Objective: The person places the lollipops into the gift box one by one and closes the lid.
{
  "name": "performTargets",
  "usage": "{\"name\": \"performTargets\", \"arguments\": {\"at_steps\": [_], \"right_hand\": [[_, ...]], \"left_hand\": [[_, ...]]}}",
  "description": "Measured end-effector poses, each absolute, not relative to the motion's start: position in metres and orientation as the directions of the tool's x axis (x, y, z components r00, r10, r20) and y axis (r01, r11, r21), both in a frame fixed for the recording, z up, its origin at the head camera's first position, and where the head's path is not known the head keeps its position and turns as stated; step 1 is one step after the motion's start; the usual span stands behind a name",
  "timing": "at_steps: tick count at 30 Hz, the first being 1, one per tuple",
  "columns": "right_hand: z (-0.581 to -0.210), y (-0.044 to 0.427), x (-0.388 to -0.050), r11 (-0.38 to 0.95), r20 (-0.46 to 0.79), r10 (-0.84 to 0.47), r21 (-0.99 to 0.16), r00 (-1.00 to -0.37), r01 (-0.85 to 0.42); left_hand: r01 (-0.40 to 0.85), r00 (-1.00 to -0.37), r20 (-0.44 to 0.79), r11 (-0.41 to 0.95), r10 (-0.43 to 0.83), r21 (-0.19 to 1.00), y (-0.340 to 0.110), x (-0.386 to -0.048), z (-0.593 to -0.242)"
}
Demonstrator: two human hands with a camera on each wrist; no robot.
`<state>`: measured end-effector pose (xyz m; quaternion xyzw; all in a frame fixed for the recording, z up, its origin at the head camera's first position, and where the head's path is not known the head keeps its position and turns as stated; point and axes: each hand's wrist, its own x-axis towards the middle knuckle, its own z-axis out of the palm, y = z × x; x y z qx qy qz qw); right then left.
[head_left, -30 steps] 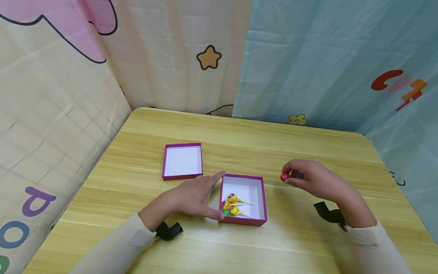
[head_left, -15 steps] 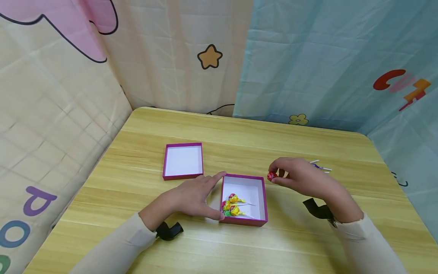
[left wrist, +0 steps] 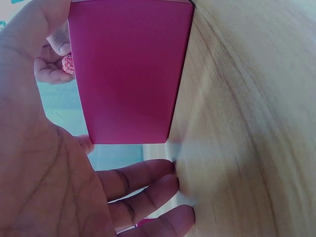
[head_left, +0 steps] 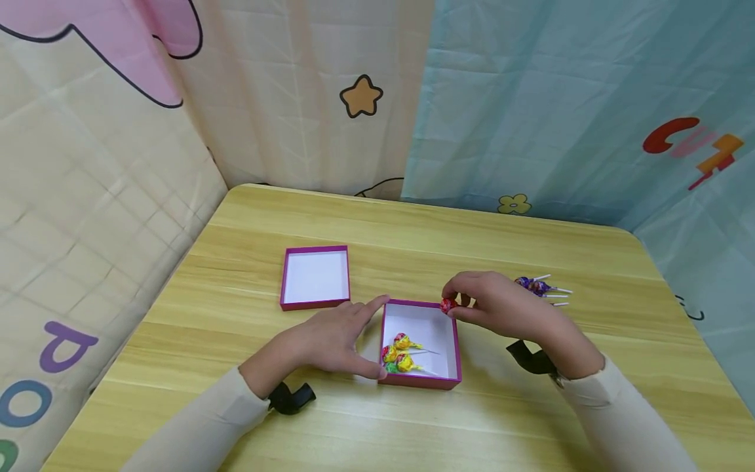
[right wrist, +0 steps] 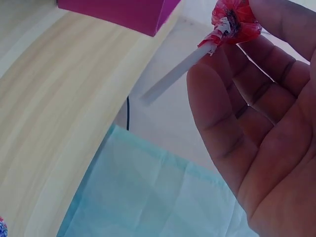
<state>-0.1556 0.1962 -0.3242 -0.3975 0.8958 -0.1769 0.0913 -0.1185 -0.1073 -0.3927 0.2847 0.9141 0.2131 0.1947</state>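
Observation:
A square magenta box [head_left: 420, 381] with a white inside stands on the table. Several yellow, red and green lollipops [head_left: 406, 362] lie in its near left corner. Along the box's left side my left hand [head_left: 327, 337] is spread, thumb at the near corner and index finger at the far one. In the left wrist view the box wall [left wrist: 131, 74] fills the gap between them, the other fingers extended. My right hand [head_left: 498, 305] pinches a red-wrapped lollipop [head_left: 447, 306] at the box's far right corner. Its white stick [right wrist: 173, 76] points free in the right wrist view.
A second shallow magenta tray, like a lid [head_left: 315, 278], lies white side up behind my left hand. Several purple-wrapped lollipops [head_left: 539, 287] lie on the table [head_left: 413, 432] beyond my right hand. Printed curtains [head_left: 283, 118] stand behind the table.
My right hand has carried the red lollipop leftward from the right of the table to the box's edge, uncovering the purple lollipops. The left hand and box have stayed put.

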Motion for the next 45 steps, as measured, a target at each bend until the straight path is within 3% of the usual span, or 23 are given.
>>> {"name": "performTargets", "arguments": {"at_steps": [30,45], "right_hand": [[-0.343,0.138,-0.149,0.517,-0.049,-0.847,-0.312,-0.53,-0.797],[-0.353,0.12,-0.153,0.55,-0.092,-0.828,-0.328,-0.554,-0.768]], "left_hand": [[0.458,-0.756,-0.219,0.738,0.616,0.496,-0.109,-0.119,-0.393],[0.478,-0.75,-0.2,0.725,0.631,0.495,-0.109,-0.119,-0.393]]}}
